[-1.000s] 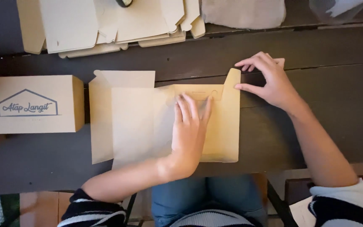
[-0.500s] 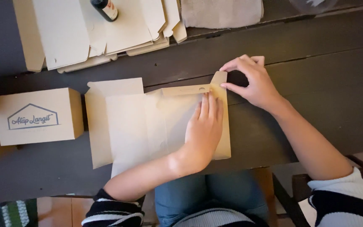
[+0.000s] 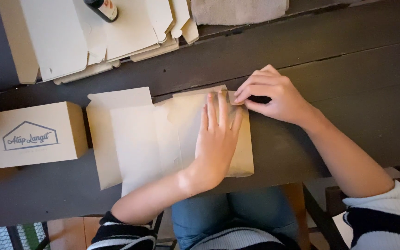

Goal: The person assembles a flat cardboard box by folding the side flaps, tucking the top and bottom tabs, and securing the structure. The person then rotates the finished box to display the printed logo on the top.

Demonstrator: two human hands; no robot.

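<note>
Pressing flat on a tan cardboard box blank [image 3: 163, 139], the left hand [image 3: 216, 139] lies palm down with its fingers straight and together, closed on nothing; it only weighs the sheet down near the blank's right end. The right hand [image 3: 274, 95] sits just beside it, at the blank's upper right corner, where its thumb and fingertips pinch a small flap [image 3: 231, 96] of the card, so this grip is nearly closed around that flap. The blank lies unfolded on the dark wooden tabletop [image 3: 348, 60], near the front edge and directly before the person, with a wider panel sticking out to the left. To the left of it, close but apart, stands a finished tan box [image 3: 35, 134] with a printed house outline on its top face. Along the far edge of the tabletop lies a loose stack of more flat blanks [image 3: 93, 37], and a dark bottle [image 3: 102, 8] with a pale label rests on top of that stack. A grey cloth [image 3: 239, 10] lies at the far edge, to the right of the stack. Both forearms are bare, with striped sleeves pushed up towards the elbows.
</note>
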